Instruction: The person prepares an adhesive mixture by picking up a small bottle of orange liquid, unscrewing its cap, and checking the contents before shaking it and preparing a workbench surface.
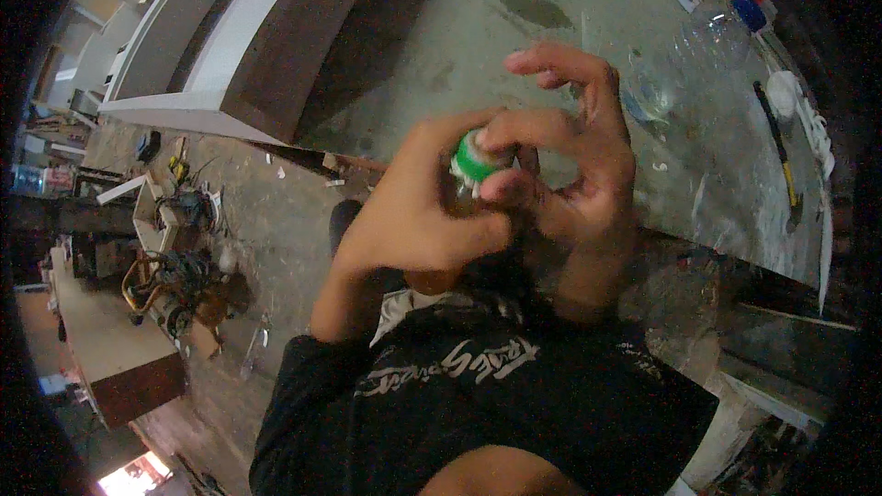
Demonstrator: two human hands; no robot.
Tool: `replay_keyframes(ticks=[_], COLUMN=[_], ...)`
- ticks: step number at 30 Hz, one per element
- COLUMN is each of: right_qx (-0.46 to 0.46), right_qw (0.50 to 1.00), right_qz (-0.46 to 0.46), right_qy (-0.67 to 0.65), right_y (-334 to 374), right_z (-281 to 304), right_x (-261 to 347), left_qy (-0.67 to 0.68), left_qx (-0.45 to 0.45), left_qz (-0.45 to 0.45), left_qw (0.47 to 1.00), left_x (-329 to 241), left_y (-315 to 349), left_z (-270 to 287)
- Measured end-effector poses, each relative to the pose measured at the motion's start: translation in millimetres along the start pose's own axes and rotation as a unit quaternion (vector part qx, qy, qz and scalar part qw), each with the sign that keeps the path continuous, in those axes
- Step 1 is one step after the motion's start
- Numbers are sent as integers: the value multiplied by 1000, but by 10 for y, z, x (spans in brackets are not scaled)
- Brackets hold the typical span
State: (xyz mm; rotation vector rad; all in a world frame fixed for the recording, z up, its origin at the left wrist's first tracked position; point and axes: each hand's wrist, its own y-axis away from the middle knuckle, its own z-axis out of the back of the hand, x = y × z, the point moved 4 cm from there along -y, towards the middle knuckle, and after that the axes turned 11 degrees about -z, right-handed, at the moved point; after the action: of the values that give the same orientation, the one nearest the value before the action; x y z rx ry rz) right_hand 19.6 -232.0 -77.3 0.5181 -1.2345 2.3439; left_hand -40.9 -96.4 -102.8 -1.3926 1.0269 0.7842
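Observation:
In front of my chest, above the edge of a grey work surface (pixel 441 46), both hands meet around a small container with a bright green cap (pixel 472 158). My left hand (pixel 400 197) wraps around its side, thumb and fingers curled. With thumb and index finger, my right hand (pixel 588 161) pinches at the green cap, while its other fingers stay raised and bent. White, ridged edging shows just under the green. The container's body is mostly hidden by my fingers.
A white box-like cabinet (pixel 197 110) stands at the upper left. Toward the right lie a clear plastic bottle (pixel 712 37) with a blue cap and a black-and-yellow-handled tool (pixel 787 165). On the left floor are a yellow-framed machine (pixel 175 289) and a wooden-topped table (pixel 115 331).

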Motion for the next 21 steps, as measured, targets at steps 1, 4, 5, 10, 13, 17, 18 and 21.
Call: replay_keyframes(ticks=[1,4,5,10,13,17,18,21], right_qx=[5,18,24,43,59,80,79,133], right_qw=[998,990,987,992,992,985,985,985], right_qz=[-1,5,13,-6,1,2,2,-9], right_qy=[-59,-139,-158,-122,-109,-151,-153,-107], right_y=[17,21,18,5,-8,39,41,29], right_z=[-15,-55,-66,12,-20,-6,35,114], right_x=[2,-24,-26,66,112,92,100,156], left_qy=[-1,-125,-165,-86,-84,-118,-169,-219], left_qx=[8,44,50,25,-20,62,83,96], left_qz=[-7,-94,-119,-85,-103,-102,-77,-72], left_qw=[1000,987,978,992,991,986,979,968], left_x=[-7,-111,-142,-123,-102,-219,-206,-206], left_y=[7,9,25,87,147,64,93,90], left_z=[-1,-2,6,-31,23,12,11,-20])
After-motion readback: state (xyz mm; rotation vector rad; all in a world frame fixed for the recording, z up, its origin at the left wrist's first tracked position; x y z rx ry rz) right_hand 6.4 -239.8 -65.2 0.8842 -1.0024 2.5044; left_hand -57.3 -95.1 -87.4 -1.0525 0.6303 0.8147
